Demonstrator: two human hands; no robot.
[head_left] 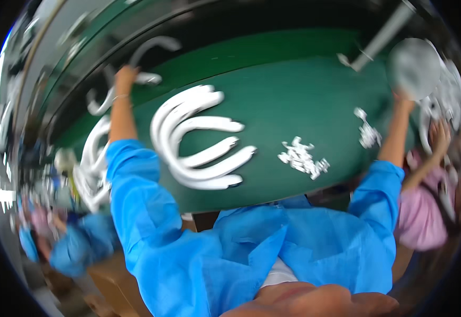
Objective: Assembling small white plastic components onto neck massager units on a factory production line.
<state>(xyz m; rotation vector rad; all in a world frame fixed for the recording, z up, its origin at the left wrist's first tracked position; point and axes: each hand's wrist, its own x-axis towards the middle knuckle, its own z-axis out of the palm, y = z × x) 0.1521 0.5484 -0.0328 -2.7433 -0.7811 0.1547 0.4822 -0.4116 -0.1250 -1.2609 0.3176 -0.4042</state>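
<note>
from the head view, the left hand (126,75) is among blurred curved tubes (148,78) at the far left of the green table (294,95), and the right hand (403,101) meets a blurred pale round thing (414,68) at far right; i cannot tell whether either hand's fingers are closed. work looks partway: white tubes (165,138) lie grouped left of middle, two piles of small white parts (300,157) seemingly unused.

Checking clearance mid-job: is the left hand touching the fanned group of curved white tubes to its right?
Apart. The head view shows green surface between the left hand and the curved white tubes.
</note>
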